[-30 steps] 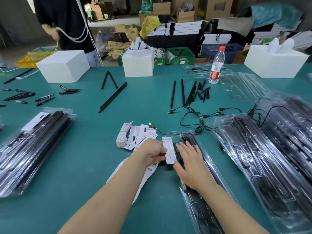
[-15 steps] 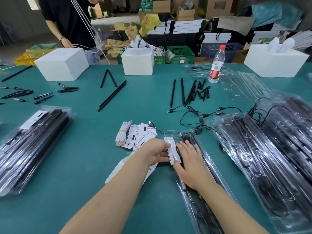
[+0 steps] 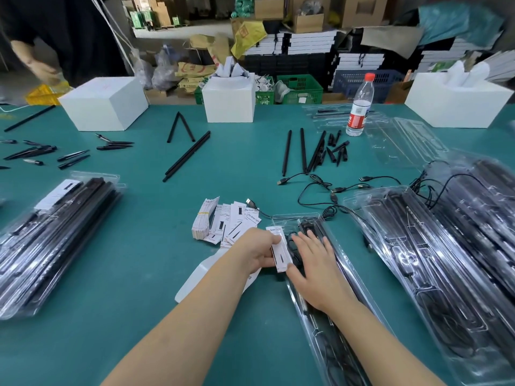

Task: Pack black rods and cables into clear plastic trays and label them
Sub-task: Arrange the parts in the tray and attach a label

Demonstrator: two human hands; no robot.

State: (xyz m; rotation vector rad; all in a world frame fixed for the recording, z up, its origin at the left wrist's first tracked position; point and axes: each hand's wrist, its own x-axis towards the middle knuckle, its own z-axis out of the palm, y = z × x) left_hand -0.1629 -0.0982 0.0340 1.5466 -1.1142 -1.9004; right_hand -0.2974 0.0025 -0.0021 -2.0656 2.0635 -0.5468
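Observation:
A clear plastic tray (image 3: 331,277) holding black rods and a cable lies in front of me on the green table (image 3: 139,274). My right hand (image 3: 315,263) lies flat on the tray with its fingers straight. My left hand (image 3: 259,249) pinches a white label card (image 3: 280,252) at the tray's left edge. More label cards (image 3: 223,221) are spread just left of the tray's top. Loose black rods (image 3: 303,151) and loose cables (image 3: 320,188) lie farther back.
Stacks of filled trays sit at the left (image 3: 47,238) and the right (image 3: 446,260). Empty clear trays (image 3: 404,140), a water bottle (image 3: 359,107) and three white boxes (image 3: 103,107) stand at the back. A person in black (image 3: 55,37) stands at the far left.
The label card has tipped from lying flat to standing more on its edge against the tray. My right hand has stayed on the tray. The person at the back has shifted.

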